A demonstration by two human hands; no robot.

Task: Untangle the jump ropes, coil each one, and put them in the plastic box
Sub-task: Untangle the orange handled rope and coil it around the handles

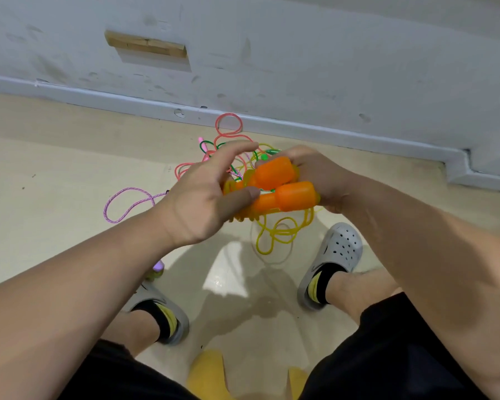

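Observation:
Two orange jump-rope handles [283, 186] lie side by side between my hands, above the floor. My right hand [318, 177] grips their thick ends. My left hand [205, 197] presses its thumb on the thin ends, where yellow cord is wound, its fingers stretched forward. Loose yellow rope [274, 235] hangs in loops below the handles. On the floor behind lies a tangle of ropes [228, 157]: pink, green and yellow cords. A purple braided rope [127, 203] loops out to the left. No plastic box is in view.
A grey wall with a skirting board [300, 128] runs behind the tangle. My feet in grey clogs [335, 261] stand on the beige floor. A purple handle [158, 267] peeks out under my left forearm. Something yellow [208, 373] sits between my knees.

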